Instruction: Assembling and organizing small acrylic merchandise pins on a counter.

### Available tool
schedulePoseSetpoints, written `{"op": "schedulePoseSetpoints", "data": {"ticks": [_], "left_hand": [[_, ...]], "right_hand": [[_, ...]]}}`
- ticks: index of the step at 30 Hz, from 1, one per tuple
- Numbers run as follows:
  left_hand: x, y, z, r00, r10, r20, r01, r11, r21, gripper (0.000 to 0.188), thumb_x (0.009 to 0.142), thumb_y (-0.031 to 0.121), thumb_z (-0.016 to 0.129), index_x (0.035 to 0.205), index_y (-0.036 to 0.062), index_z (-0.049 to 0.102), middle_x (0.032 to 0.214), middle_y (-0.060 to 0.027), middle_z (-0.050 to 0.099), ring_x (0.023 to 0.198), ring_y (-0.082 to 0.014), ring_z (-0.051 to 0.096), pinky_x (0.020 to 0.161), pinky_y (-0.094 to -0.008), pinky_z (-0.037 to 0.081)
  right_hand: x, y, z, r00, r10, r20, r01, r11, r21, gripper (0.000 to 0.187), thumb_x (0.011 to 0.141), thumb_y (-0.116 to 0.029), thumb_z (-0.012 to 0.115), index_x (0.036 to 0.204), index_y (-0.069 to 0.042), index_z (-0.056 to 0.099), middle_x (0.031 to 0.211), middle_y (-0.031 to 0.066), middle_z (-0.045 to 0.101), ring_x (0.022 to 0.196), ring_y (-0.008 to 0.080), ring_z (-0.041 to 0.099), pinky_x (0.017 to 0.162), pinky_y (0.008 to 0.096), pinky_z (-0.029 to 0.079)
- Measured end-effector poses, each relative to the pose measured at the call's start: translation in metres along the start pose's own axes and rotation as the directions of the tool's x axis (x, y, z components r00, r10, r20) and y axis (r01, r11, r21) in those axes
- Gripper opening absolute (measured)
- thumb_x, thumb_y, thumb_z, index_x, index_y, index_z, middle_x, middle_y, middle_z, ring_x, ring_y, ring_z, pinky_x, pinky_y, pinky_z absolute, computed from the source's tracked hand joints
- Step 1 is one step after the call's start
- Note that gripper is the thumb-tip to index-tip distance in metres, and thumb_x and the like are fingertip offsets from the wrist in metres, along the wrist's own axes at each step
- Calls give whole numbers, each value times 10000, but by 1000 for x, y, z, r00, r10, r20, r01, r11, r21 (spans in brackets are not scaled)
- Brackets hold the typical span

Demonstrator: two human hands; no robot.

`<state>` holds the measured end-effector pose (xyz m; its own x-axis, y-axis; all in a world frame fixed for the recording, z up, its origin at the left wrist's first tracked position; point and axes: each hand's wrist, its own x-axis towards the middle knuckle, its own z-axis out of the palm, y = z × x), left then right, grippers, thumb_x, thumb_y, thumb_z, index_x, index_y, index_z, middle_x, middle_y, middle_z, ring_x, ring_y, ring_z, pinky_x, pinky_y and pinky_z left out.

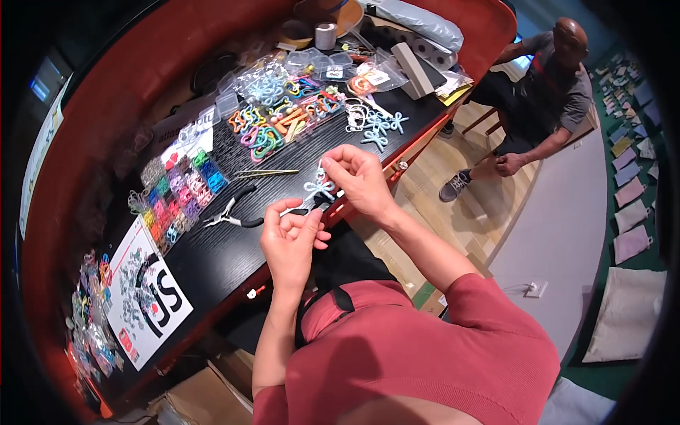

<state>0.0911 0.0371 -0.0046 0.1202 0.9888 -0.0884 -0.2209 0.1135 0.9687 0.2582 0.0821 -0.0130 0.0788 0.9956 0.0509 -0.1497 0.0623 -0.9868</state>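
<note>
My right hand (pixel 360 183) pinches the top of a pale blue bow-shaped charm (pixel 319 188), which hangs over the table's front edge. Just below and left of the charm is my left hand (pixel 289 237), its fingers loosely curled and apart, with nothing seen in it. A dark-handled tool (pixel 322 201) shows partly behind the charm and between my hands; its kind is hard to make out. Left of my left hand, pliers with black handles (pixel 234 213) lie on the black tabletop (pixel 212 251). Beyond them rest yellowish tweezers (pixel 268 172).
Several similar pale blue bow charms (pixel 377 127) lie to the right. A compartment tray of coloured bits (pixel 185 193) and bright charms (pixel 268 136) fill the table's left and middle. A printed card (pixel 145 297) lies at left. Another person (pixel 542 99) sits at far right.
</note>
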Motion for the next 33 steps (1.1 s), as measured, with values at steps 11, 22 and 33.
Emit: {"op": "schedulePoseSetpoints", "data": {"ticks": [11, 22, 33], "left_hand": [[21, -14, 25, 990, 111, 91, -130, 964, 234, 167, 926, 29, 697, 1068, -2, 614, 802, -38, 656, 626, -57, 610, 526, -180, 464], [97, -5, 73, 761, 515, 395, -611, 362, 704, 371, 768, 117, 796, 1108, 47, 664, 1050, -118, 650, 952, -300, 588, 848, -402, 479], [104, -14, 87, 833, 412, 368, -518, 351, 780, 428, 723, 155, 846, 1090, 30, 665, 1039, -142, 635, 975, -312, 590, 873, -414, 484]], "right_hand": [[34, -9, -68, 903, -420, -91, 243, 674, -697, 114, 881, -108, 710, 913, -1, 733, 779, 113, 717, 662, 185, 686, 615, 312, 525], [50, -33, -141, 842, -509, -182, 131, 518, -845, 179, 854, -119, 702, 1012, -44, 739, 975, 143, 689, 758, 239, 692, 710, 363, 543], [47, -25, -159, 959, -191, -210, -38, 647, -762, 325, 736, -208, 834, 928, -3, 670, 822, 70, 644, 689, 158, 616, 666, 327, 522]]}}
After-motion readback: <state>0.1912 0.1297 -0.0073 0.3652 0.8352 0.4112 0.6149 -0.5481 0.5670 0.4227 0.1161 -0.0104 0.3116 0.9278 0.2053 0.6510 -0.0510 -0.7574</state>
